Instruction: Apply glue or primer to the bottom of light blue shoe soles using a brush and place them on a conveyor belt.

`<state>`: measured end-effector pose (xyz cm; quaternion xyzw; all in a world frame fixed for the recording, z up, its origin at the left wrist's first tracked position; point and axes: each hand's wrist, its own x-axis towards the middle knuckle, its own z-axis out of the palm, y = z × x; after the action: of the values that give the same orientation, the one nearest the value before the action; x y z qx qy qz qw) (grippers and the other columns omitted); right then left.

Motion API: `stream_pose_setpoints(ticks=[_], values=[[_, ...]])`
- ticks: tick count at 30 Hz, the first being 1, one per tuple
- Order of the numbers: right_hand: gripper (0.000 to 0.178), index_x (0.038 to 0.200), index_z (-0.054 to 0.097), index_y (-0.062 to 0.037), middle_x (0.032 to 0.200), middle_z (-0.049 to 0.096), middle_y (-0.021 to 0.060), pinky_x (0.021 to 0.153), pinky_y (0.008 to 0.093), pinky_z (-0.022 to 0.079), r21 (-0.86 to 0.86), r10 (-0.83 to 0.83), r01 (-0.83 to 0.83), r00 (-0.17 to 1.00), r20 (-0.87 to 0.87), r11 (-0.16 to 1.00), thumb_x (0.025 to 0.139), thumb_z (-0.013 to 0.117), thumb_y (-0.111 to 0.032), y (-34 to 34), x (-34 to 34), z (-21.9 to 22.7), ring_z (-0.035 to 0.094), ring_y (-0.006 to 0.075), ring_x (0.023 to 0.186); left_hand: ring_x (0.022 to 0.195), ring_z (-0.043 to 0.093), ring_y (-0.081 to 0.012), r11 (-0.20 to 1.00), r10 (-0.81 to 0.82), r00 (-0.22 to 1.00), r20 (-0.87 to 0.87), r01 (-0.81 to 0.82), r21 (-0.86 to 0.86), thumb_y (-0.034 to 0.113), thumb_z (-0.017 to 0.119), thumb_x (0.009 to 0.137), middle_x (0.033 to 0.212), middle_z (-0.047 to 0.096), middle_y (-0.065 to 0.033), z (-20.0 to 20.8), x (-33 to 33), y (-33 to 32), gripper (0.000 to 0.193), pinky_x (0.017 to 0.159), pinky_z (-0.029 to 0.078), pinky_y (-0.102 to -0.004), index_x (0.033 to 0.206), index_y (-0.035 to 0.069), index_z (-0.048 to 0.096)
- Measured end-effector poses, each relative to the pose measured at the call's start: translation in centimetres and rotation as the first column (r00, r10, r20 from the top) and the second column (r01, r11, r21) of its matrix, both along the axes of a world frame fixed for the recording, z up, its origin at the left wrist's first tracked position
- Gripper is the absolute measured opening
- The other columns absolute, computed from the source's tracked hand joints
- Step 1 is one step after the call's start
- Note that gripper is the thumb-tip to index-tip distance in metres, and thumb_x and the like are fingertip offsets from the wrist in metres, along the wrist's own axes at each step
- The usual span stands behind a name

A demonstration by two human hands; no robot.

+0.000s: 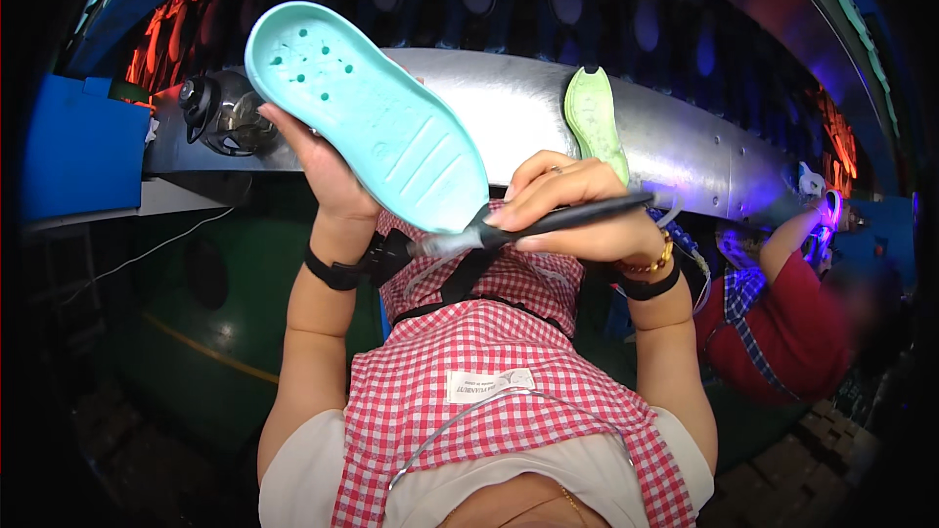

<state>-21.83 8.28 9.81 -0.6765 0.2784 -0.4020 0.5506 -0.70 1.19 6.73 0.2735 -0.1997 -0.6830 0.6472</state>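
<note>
My left hand (pixel 333 171) is closed around the side of a turquoise shoe sole (pixel 377 112), holding it tilted above the near side of the metal bench. Small holes dot the sole's far, wide end, and ridges cross its near end. A thin brush (pixel 624 206) with a black handle sits in the pinched fingers of my right hand (pixel 587 200). Its pale tip is smeared by motion at the sole's near edge; whether it touches is hard to tell. Just beyond my right hand lies a lime-green sole (pixel 591 112) on the bench.
The metal bench (pixel 509 93) curves across in front of me, with a dark-topped clear jar (pixel 240 112) at its left. Behind it, a dark rack (pixel 523 15) carries several soles. A blue box (pixel 78 147) stands far left. A co-worker in red (pixel 787 323) is at the right.
</note>
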Motion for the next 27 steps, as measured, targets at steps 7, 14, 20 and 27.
stream_pose_setpoints(ticks=[7, 14, 20, 27], values=[[0.017, 0.092, 0.057, 0.0026, 0.093, 0.06, 0.0169, 0.081, 0.0279, 0.044, 0.483, -0.273, -0.011, 0.813, 0.515, 0.876, 0.076, 0.059, -0.001, -0.3, 1.9, -1.6, 0.056, 0.0186, 0.089, 0.113, 0.042, -0.0353, 0.992, -0.072, 0.997, -0.021, 0.073, 0.098, 0.062, 0.024, 0.082, 0.125, 0.041, -0.0177, 3.4, -1.4, 1.8, 0.073, 0.096, 0.031, -0.0521, 0.129, 0.006, 0.03], [0.017, 0.094, 0.059, 0.0027, 0.088, 0.062, 0.0096, 0.071, 0.0215, 0.046, 0.285, -0.236, 0.166, 0.944, 0.231, 0.944, 0.077, 0.059, -0.001, 1.0, 2.4, 0.1, 0.057, 0.01, 0.08, 0.107, 0.047, -0.0346, 0.92, -0.392, 0.858, -0.333, 0.356, -0.164, 0.053, 0.025, 0.086, 0.124, 0.042, -0.0177, 1.3, -1.9, 3.1, 0.065, 0.093, 0.034, -0.0523, 0.13, 0.005, 0.03], [0.018, 0.092, 0.062, 0.0009, 0.088, 0.063, 0.0076, 0.068, 0.02, 0.046, -0.055, -0.168, 0.172, 0.983, 0.068, 0.984, 0.074, 0.061, 0.0, -0.2, 2.3, 0.8, 0.058, 0.0088, 0.075, 0.109, 0.045, -0.036, 0.874, -0.48, 0.805, -0.349, 0.406, -0.267, 0.051, 0.029, 0.086, 0.124, 0.042, -0.018, 0.6, -1.8, 1.6, 0.062, 0.093, 0.031, -0.0559, 0.128, 0.006, 0.034], [0.021, 0.091, 0.063, 0.0, 0.085, 0.064, 0.0093, 0.068, 0.0232, 0.047, -0.123, -0.064, 0.056, 0.996, -0.069, 0.991, 0.071, 0.064, -0.002, -1.5, 0.4, 2.0, 0.06, 0.0129, 0.074, 0.098, 0.053, -0.038, 0.916, -0.398, 0.896, -0.198, 0.374, -0.146, 0.041, 0.046, 0.083, 0.112, 0.049, -0.0243, 1.8, -1.2, 2.1, 0.062, 0.086, 0.043, -0.0466, 0.124, -0.004, 0.033]])
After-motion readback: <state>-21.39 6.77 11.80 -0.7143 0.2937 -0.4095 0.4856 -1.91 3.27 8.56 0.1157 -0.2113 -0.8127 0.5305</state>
